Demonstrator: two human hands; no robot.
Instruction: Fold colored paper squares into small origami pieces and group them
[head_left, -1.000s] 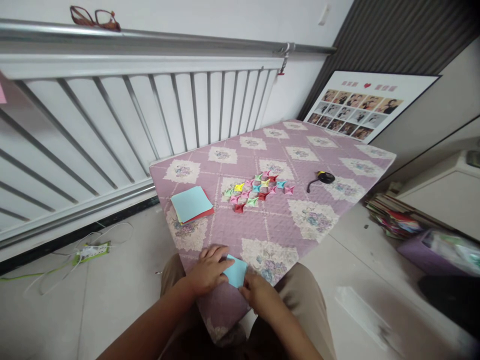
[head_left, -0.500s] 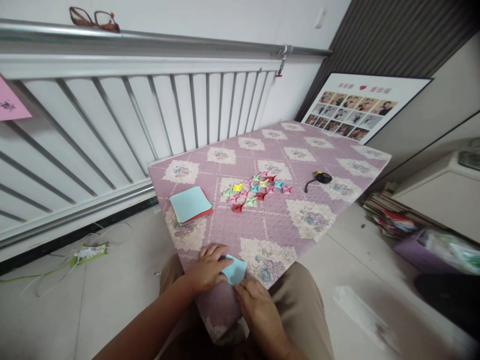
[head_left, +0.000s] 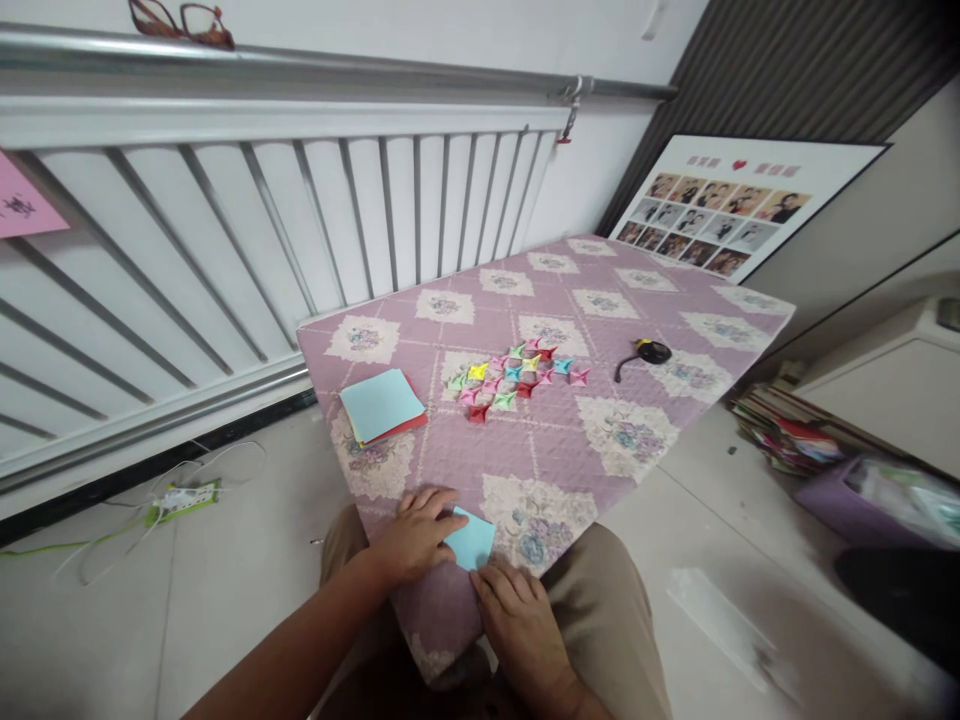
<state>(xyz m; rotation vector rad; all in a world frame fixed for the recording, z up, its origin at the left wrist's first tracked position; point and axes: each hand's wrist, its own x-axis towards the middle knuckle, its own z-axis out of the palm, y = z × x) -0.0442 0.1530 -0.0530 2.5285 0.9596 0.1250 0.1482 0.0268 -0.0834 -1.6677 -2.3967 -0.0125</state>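
Observation:
A small square of light blue origami paper (head_left: 474, 540) lies at the near corner of the table. From its left side my left hand (head_left: 417, 537) rests on the cloth, fingers stretched and apart, with a fingertip and the thumb on the paper's edge. My right hand (head_left: 517, 620) is at the paper's lower corner, fingers bent and close together with their tips on its edge. Farther left sits a stack of coloured paper (head_left: 382, 405), light blue on top with red and yellow below. Beyond my hands, several folded paper stars (head_left: 504, 402) stand grouped in rows.
A patterned pink cloth (head_left: 457, 465) covers the table. A black tape measure (head_left: 652, 352) with a strap lies on the right. Behind the table are a white radiator (head_left: 435, 200) and a leaning photo board (head_left: 814, 165). A power strip (head_left: 184, 502) with cables is on the floor.
The view has shifted slightly. My right hand's fingers have moved a little at the paper's near corner; my left hand and the paper look nearly the same.

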